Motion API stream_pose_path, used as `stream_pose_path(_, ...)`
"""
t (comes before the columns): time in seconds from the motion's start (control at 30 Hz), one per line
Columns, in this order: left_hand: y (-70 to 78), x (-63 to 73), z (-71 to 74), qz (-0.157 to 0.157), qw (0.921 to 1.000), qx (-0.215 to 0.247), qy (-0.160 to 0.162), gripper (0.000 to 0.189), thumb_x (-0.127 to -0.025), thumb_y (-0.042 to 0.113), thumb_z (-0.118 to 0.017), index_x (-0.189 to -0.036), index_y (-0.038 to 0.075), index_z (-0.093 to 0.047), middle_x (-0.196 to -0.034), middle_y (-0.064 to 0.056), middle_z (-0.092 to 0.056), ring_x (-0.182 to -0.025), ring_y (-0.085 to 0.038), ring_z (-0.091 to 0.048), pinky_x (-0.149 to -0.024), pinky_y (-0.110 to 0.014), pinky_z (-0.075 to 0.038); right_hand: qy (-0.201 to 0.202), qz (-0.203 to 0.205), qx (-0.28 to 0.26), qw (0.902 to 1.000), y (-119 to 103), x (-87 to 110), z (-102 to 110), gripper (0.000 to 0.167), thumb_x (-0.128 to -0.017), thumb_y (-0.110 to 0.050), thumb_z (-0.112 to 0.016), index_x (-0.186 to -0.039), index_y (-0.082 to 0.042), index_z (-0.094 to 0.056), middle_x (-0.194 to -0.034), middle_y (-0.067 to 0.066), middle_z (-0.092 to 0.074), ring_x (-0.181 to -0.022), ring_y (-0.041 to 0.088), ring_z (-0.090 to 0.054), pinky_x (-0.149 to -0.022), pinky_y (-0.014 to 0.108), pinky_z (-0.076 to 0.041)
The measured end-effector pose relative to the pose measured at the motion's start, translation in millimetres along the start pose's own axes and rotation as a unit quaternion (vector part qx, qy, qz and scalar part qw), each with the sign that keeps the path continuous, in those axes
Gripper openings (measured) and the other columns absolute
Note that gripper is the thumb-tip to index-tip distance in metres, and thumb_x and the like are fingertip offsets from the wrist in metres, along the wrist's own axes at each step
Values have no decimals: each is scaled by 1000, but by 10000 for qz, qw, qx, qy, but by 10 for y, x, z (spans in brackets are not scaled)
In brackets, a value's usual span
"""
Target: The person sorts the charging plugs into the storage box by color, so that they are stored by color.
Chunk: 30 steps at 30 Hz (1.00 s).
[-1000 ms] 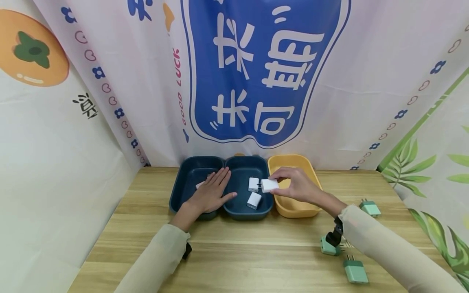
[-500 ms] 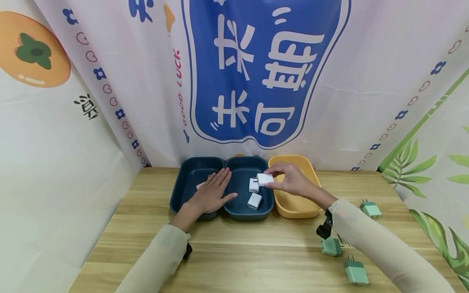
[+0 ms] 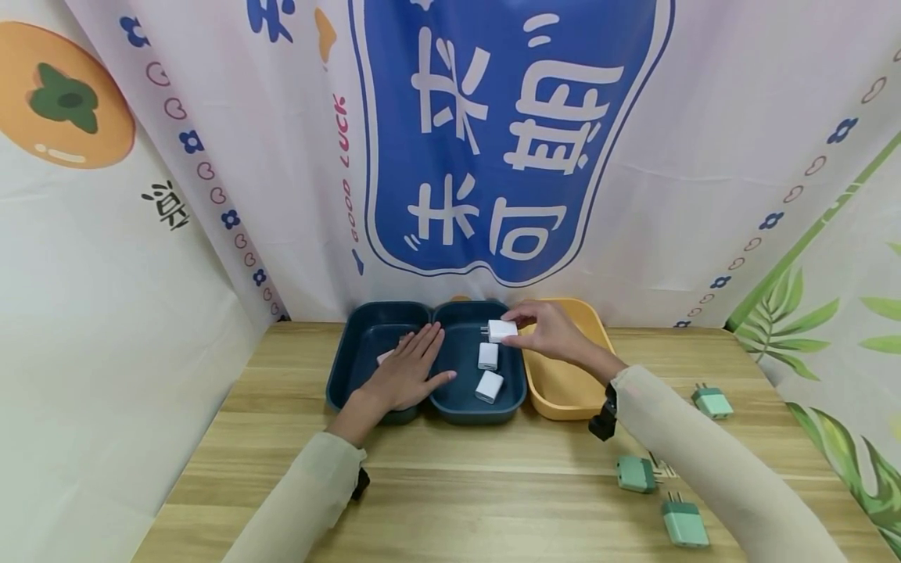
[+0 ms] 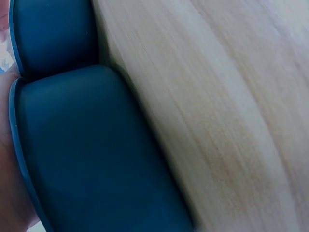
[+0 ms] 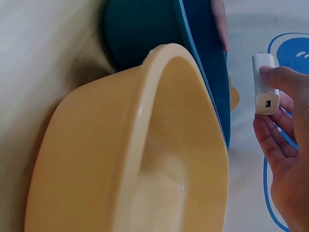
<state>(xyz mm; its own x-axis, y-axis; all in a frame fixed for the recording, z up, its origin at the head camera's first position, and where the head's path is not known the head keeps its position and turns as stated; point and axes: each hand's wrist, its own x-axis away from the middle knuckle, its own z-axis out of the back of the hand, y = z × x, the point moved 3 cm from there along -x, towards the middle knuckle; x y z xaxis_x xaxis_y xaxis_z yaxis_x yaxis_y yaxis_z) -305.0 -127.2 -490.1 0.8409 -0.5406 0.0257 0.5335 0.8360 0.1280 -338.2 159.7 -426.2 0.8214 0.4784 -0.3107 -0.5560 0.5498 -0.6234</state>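
Observation:
My right hand [image 3: 552,335] pinches a white charger plug [image 3: 502,331] between thumb and fingers, above the right part of the middle blue bin [image 3: 457,407]. In the right wrist view the held white charger [image 5: 265,89] shows its USB port. Two more white chargers lie in that bin, one [image 3: 488,356] just below the held one and another [image 3: 489,386] nearer the front. With fingers extended, my left hand [image 3: 401,379] rests over the left blue bin [image 3: 338,375] and the rim between the two bins. A pale item [image 3: 384,356] in the left bin is mostly hidden by it.
A yellow bin [image 3: 563,399] stands right of the blue ones, under my right forearm. Green charger plugs lie on the wooden table to the right: one at the back [image 3: 712,401], one midway [image 3: 636,474], one in front [image 3: 684,522]. A printed curtain [image 3: 317,195] hangs behind.
My right hand has moved left and farther back with the white charger, uncovering the charger below it in the middle bin. My left hand has stayed in place.

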Motion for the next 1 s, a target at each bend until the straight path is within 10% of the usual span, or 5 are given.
stream_pose_path(1.0,29,26,29,-15,9999,90,135,90,-109,68,-33,-170,6,-12,-179,-10,-4,-165,-29,-5,-133,-52,-11,60,-579,-291,9979,245,-324,-167,33,-86,-19,-91,-114,-4,-81,-104,10,-76,-88,24,-67,-83,37,-63)
